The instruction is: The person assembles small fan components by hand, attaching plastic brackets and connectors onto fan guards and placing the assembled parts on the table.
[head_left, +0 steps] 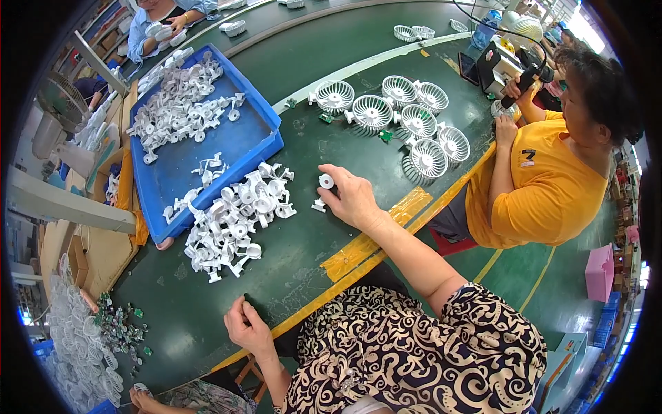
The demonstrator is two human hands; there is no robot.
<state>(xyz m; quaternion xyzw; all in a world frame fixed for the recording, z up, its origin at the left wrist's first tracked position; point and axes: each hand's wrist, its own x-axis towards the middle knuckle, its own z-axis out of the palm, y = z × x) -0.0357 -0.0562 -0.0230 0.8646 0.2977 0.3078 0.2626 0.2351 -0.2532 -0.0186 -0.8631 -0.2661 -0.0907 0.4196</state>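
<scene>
My right hand (pixel 353 199) is over the middle of the table, thumb and fingers closed on a small white plastic part with a round end (pixel 325 181). A white stem shows below the thumb, but I cannot tell whether it belongs to the same part. My left hand (pixel 249 328) is near the table's front edge with its fingers curled together; what they hold, if anything, is hidden. Between the hands and a blue tray lies a heap of similar white plastic parts (pixel 231 221). Beyond my right hand stand several round white fan housings (pixel 372 112), with small green circuit boards (pixel 385 136) among them.
The blue tray (pixel 258 141) holds more white parts. At the near left are piled white fan grilles (pixel 76 338) and circuit boards (pixel 121 324). A co-worker in yellow (pixel 545 179) works at the right with a dark hand tool (pixel 527 79). Yellow tape (pixel 376 234) lines the table edge.
</scene>
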